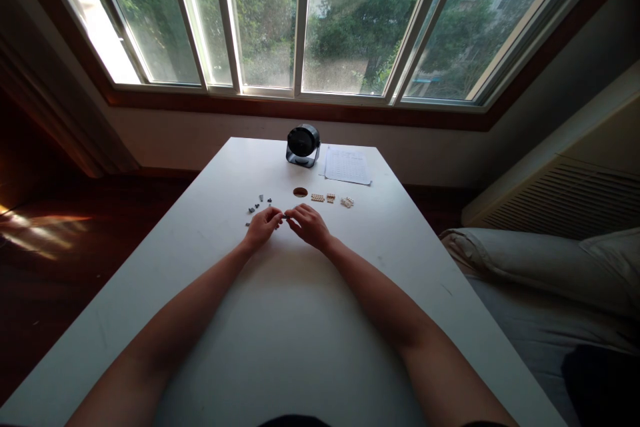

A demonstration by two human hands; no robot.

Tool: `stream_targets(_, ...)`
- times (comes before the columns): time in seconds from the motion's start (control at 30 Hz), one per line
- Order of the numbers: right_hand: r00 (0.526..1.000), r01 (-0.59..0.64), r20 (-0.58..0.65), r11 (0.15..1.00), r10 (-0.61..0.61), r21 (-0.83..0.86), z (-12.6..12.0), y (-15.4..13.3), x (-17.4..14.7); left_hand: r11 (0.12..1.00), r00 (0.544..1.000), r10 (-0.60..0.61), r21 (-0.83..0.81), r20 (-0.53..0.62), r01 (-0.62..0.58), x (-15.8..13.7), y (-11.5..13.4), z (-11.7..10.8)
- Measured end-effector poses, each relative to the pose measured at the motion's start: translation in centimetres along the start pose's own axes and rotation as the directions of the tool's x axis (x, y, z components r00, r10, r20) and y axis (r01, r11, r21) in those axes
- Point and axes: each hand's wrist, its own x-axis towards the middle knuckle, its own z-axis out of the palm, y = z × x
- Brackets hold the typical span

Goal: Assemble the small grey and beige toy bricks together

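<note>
Pinching small dark piece (285, 216) with left hand (262, 225) and right hand (309, 224) near frame centre, beside grey pieces (251, 210).

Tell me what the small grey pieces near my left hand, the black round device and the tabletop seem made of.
Small grey pieces: plastic or metal; too small to tell, only dull grey shows.
Black round device: probably plastic, slightly glossy, given soft highlights on its housing.
Tabletop: likely laminated or painted board; smooth, white, softly sheened.
</note>
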Motion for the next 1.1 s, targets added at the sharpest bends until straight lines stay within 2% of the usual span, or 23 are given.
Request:
stream_targets(0.2,1.0,-0.001,-0.005,1.0,0.001,0.007,-0.1,0.1,0.0,0.997,1.0,-0.009,0.078,0.002,0.009,-0.1,0.3,-0.1)
stream_targets(0.47,1.0,-0.007,0.005,1.0,0.007,-0.005,-0.2,0.1,0.1,0.991,0.999,0.032,0.132,0.028,-0.036,-0.3,0.8,-0.2)
stream_targets(0.73,0.998,0.028,0.052,1.0,-0.029,0.002,-0.4,0.1,0.1,0.993,1.0,0.005,0.12,0.015,-0.007,-0.2,0.2,-0.1)
stream_targets(0.8,0.999,-0.018,0.03,1.0,0.018,-0.002,-0.4,0.6,-0.1,0.987,1.0,0.013,0.163,-0.004,-0.013,-0.1,0.2,-0.3)
stream_targets(0.9,0.986,-0.165,-0.033,0.986,0.164,-0.037,-0.8,2.5,-0.7,0.953,0.995,0.054,0.303,-0.086,-0.026,0.4,-0.1,-1.4)
stream_targets(1.0,0.945,-0.327,-0.051,0.94,0.324,-0.098,-1.7,5.6,-1.7,0.921,0.971,0.094,0.391,-0.22,0.0,1.4,-0.9,-3.6)
stream_targets(1.1,0.887,-0.46,-0.023,0.875,0.462,-0.154,-2.4,8.4,-3.0,0.903,0.923,0.052,0.413,-0.382,0.12,2.6,-2.3,-6.0)
